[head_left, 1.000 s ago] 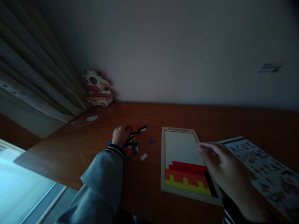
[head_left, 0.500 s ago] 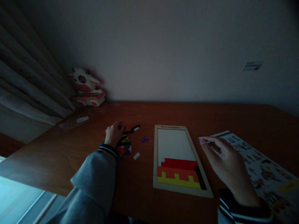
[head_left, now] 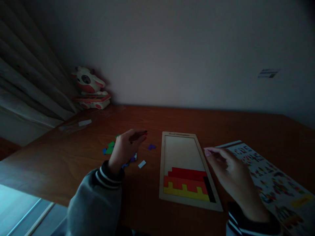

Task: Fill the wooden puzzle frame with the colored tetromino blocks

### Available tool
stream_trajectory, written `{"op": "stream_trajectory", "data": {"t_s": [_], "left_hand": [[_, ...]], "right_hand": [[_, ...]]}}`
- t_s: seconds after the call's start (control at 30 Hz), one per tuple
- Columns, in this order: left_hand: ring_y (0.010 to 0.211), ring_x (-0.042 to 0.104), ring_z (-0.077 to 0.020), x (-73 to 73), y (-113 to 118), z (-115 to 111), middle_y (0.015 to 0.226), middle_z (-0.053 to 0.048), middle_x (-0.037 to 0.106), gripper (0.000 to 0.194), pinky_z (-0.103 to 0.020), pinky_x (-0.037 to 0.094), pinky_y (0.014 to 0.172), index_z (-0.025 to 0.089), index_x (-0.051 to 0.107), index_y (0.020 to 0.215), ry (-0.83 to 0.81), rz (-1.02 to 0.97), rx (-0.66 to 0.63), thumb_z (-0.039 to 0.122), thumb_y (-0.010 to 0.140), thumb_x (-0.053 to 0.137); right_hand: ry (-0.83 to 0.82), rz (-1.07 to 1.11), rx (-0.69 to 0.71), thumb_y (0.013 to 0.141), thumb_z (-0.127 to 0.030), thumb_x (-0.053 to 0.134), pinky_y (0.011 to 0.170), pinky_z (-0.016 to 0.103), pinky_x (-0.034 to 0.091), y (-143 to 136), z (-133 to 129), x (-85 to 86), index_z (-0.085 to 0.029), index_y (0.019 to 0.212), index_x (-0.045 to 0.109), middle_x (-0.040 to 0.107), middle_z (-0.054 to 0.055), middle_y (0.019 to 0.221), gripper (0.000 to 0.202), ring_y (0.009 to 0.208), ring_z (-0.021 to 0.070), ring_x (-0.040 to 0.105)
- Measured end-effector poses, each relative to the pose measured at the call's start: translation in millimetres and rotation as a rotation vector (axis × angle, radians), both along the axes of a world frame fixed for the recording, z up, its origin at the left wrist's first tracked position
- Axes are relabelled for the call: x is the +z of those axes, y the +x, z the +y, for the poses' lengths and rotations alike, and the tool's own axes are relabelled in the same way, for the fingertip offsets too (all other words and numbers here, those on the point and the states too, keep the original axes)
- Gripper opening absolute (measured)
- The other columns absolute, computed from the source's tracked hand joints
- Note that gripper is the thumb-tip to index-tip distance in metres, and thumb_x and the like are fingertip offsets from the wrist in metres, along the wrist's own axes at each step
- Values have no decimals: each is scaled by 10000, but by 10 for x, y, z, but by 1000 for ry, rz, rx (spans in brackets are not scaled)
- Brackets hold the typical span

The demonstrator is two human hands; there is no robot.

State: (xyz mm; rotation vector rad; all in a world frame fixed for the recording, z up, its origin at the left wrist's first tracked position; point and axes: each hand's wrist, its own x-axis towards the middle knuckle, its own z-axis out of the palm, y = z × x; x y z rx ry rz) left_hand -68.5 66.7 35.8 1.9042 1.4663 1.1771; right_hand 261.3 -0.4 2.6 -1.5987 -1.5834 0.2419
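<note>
My left hand [head_left: 125, 146] is raised over the pile of loose puzzle pieces, its thumb and fingers closed on a small red puzzle piece [head_left: 146, 133] that shows only in part. Green pieces [head_left: 110, 149] lie to the left of that hand, and part of the pile is hidden beneath it. A wooden puzzle tray [head_left: 161, 164] lies between my hands, its near part filled with yellow, orange, red and black pieces. Beside the tray's right edge, my right hand [head_left: 232, 175] has its thumb and index finger pinched together; I cannot make out anything between them.
A purple piece [head_left: 151, 147] and a white piece [head_left: 142, 164] lie left of the tray. Under and beyond my right hand is a printed pattern sheet [head_left: 273, 177]. A cow toy [head_left: 92, 88] stands at the back left, near a clear plastic bag [head_left: 70, 127].
My left hand has lifted from the pile and moved right, with a red piece now showing at its fingertips. My right hand stays pinched and has shifted slightly left.
</note>
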Motion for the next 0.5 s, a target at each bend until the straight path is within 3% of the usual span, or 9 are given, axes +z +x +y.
{"op": "stream_trajectory", "data": {"t_s": [0.13,0.3,0.4,0.5], "left_hand": [[827,739,-184,17,334,-286,963,-79,764,299,-273,595,748,160,686,1113,-146,-172,-150,328,866,673],[806,739,-191,-36,678,-471,885,-84,747,315,-260,580,708,138,640,1149,-317,-370,-326,298,879,663],[787,738,-198,-60,786,-509,856,-90,745,296,-253,570,677,127,650,1102,-380,-421,-363,314,874,672],[797,731,-199,-83,801,-507,864,-91,748,294,-261,568,693,130,660,1060,-388,-441,-373,363,880,672]], "right_hand": [[-65,28,124,914,-480,541,777,353,553,-187,-47,37,-233,1008,691,736,71,951,304,859,221,692],[-184,151,335,941,-452,526,779,314,581,-476,-139,144,-257,1095,675,743,54,1008,290,878,194,709],[-253,222,415,938,-445,537,774,288,589,-584,-169,189,-260,1125,670,748,44,991,294,873,181,715],[-267,248,391,920,-445,563,758,281,587,-639,-167,186,-246,1126,674,753,45,951,308,845,182,716]]}}
